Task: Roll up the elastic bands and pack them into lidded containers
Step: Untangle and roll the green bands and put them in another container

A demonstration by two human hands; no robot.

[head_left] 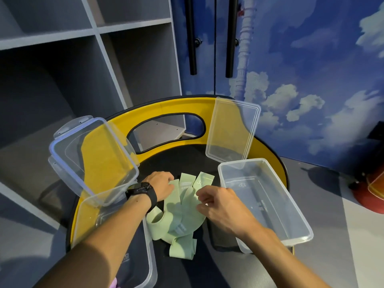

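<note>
A heap of pale green elastic bands (pixel 176 219) lies on the black middle of a round yellow-rimmed table (pixel 166 107). My left hand (pixel 161 185), with a black watch on its wrist, rests curled on the far left end of a band. My right hand (pixel 218 204) pinches the edge of another band near the heap's right side. A clear empty container (pixel 264 198) stands to the right, its clear lid (pixel 233 129) leaning behind it. A second clear container (pixel 116 246) sits at the lower left, with its clip lid (pixel 91 159) propped above it.
Grey shelving (pixel 62 59) fills the left background. A blue cloud-painted wall (pixel 311 69) with two black door handles rises behind the table. A red object (pixel 372 194) sits on the floor at the right. The table's yellow back has a cut-out handle opening (pixel 166 129).
</note>
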